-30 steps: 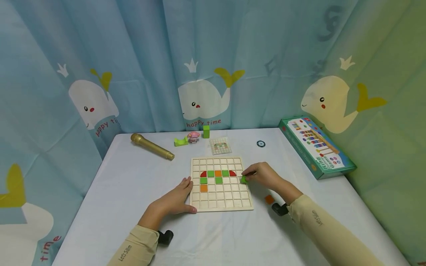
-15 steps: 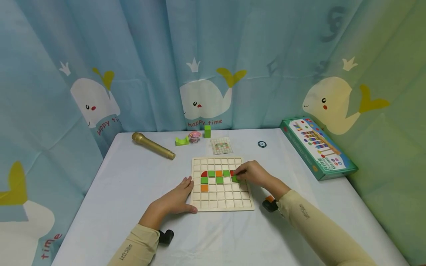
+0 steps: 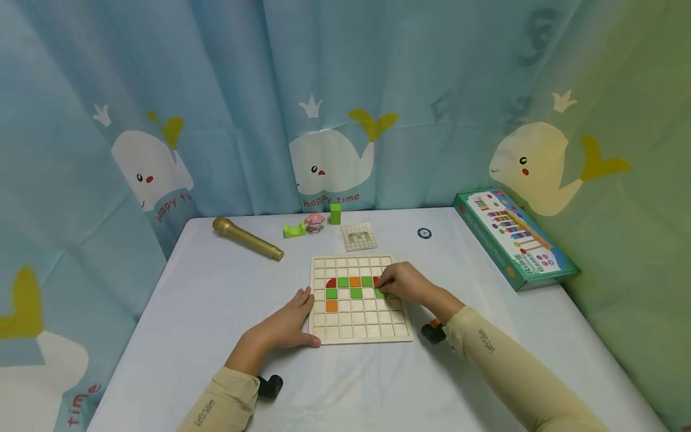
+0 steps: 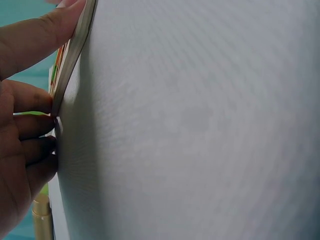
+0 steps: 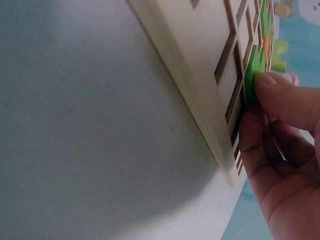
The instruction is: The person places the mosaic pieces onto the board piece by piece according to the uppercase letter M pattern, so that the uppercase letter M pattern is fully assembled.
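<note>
Fingers of the left hand (image 3: 285, 324) are laid nearly straight against the left edge of the wooden grid board (image 3: 358, 330), which lies at the middle of the counter (image 3: 205, 300). A green tile (image 3: 381, 292) is pinched in the grip of the right hand (image 3: 407, 283) and held at a cell on the board's right side, beside the placed green, orange and red tiles.

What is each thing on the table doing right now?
Wooden grid board: flat on the table, partly filled with tiles.
Green tile: pinched by the right hand, set at a board square.
Left hand: steadies the board's left edge.
Gold microphone: lying down.
Green box: closed, flat.
Pattern card: flat.
</note>
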Demonstrator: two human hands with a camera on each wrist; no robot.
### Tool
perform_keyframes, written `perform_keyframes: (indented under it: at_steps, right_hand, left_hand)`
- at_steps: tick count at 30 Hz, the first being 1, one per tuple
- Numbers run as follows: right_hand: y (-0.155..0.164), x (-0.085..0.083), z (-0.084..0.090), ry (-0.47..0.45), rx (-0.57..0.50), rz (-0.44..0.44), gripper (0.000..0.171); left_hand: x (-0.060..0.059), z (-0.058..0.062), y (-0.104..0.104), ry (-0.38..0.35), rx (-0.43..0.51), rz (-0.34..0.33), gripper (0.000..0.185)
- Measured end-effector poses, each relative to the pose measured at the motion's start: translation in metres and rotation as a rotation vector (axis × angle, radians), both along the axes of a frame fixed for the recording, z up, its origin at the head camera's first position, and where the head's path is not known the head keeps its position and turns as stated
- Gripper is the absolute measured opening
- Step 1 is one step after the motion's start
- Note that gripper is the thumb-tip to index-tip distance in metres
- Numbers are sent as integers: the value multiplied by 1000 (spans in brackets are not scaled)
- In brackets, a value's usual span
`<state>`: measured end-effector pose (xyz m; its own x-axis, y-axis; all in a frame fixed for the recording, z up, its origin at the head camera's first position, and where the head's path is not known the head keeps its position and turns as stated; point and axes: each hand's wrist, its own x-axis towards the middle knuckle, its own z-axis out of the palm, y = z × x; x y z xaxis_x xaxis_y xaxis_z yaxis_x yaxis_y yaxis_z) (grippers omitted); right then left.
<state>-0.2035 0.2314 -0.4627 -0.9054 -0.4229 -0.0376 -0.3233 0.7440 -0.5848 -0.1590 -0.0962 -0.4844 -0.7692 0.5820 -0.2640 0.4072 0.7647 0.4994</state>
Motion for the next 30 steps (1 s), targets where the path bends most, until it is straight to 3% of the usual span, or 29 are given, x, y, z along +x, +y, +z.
perform_keyframes:
  at_steps: [6,17,30]
  right_hand:
    - [-3,-1,0,-3,24,19,10]
    - [7,10,4,-70,25,-52,12]
    - [52,34,19,-48,30,-105,11]
  left_hand:
    - [3,0,-1,-6,7,25,107]
    - [4,2,1,2,20,4,105]
    - [2,2,1,2,6,9,106]
